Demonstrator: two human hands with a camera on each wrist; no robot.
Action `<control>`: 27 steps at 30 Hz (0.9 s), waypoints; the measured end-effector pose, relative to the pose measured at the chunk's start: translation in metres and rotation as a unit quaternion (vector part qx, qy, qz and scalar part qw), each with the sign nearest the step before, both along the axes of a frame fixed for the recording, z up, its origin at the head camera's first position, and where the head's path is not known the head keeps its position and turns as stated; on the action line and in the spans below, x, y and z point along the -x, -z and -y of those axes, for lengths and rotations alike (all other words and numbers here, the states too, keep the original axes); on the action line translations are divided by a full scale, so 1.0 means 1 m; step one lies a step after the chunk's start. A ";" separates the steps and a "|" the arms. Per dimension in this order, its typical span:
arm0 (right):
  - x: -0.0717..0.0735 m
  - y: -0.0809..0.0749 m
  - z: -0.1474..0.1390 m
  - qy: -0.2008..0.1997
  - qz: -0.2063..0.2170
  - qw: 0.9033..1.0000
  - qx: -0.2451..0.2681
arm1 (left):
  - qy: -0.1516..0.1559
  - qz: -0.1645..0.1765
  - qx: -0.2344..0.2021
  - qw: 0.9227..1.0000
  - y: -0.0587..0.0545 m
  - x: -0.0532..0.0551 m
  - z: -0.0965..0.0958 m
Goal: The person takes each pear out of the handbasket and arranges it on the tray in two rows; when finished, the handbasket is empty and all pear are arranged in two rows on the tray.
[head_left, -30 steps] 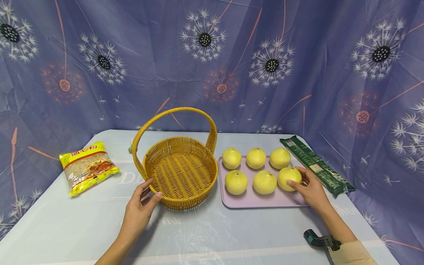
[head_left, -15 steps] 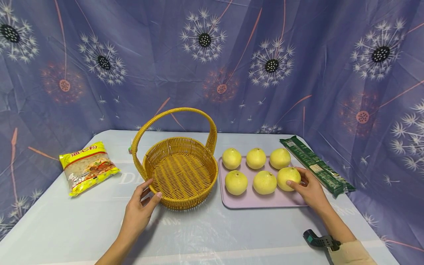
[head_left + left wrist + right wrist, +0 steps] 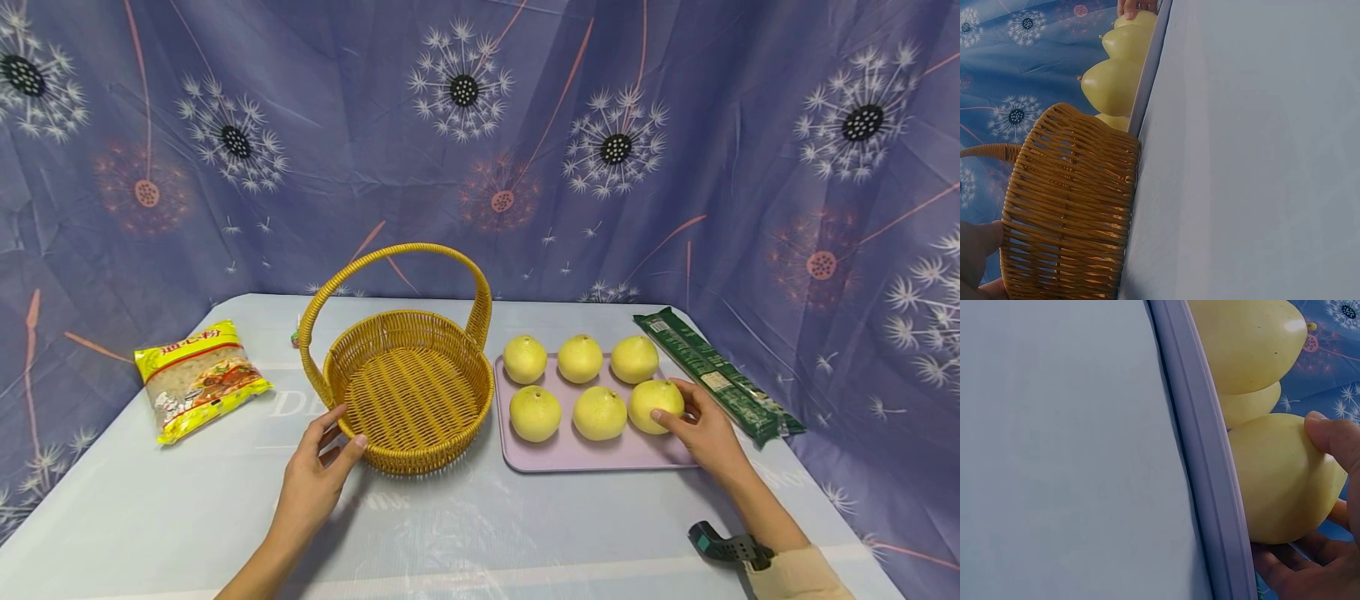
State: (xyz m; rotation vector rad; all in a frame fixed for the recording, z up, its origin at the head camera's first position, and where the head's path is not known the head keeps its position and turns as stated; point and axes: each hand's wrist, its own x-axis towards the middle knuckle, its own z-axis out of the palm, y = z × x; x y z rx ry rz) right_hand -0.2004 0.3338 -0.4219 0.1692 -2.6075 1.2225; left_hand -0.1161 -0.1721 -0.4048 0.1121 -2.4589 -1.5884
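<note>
A golden woven basket (image 3: 408, 454) with a tall arched handle stands left of centre on the table, its inside bare. My left hand (image 3: 318, 471) holds the near left part of its rim, thumb and fingertips at the edge. In the left wrist view, the basket (image 3: 1069, 206) hides part of that hand. Several yellow pomelos sit in two rows on a lilac tray (image 3: 570, 456). With its thumb in front and fingers behind, my right hand (image 3: 705, 429) grips the near right pomelo (image 3: 654, 407). The right wrist view shows this pomelo (image 3: 1285, 481) low beside the tray's rim.
A yellow bag of macaroni (image 3: 202, 379) lies on the left of the table. Long green packets (image 3: 712, 375) lie right of the tray, beyond the right hand. A dandelion-patterned curtain (image 3: 525, 150) hangs behind and beside the table.
The pomelo under the right hand shifts very slightly left, then back. Both hands, the basket and the tray otherwise stay in place.
</note>
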 end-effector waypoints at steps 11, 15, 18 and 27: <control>-0.002 -0.002 -0.001 0.001 0.004 1.000 -0.006 | -0.002 0.000 0.002 1.000 0.000 0.000 0.000; -0.003 -0.002 -0.001 0.001 0.004 1.000 -0.007 | -0.002 0.002 0.000 1.000 0.000 0.000 0.000; -0.003 -0.003 -0.001 0.001 0.005 1.000 -0.008 | -0.003 0.000 0.001 1.000 0.000 0.000 0.000; -0.002 -0.003 -0.001 0.003 0.006 1.000 -0.011 | -0.002 -0.002 -0.004 1.000 0.000 0.000 0.000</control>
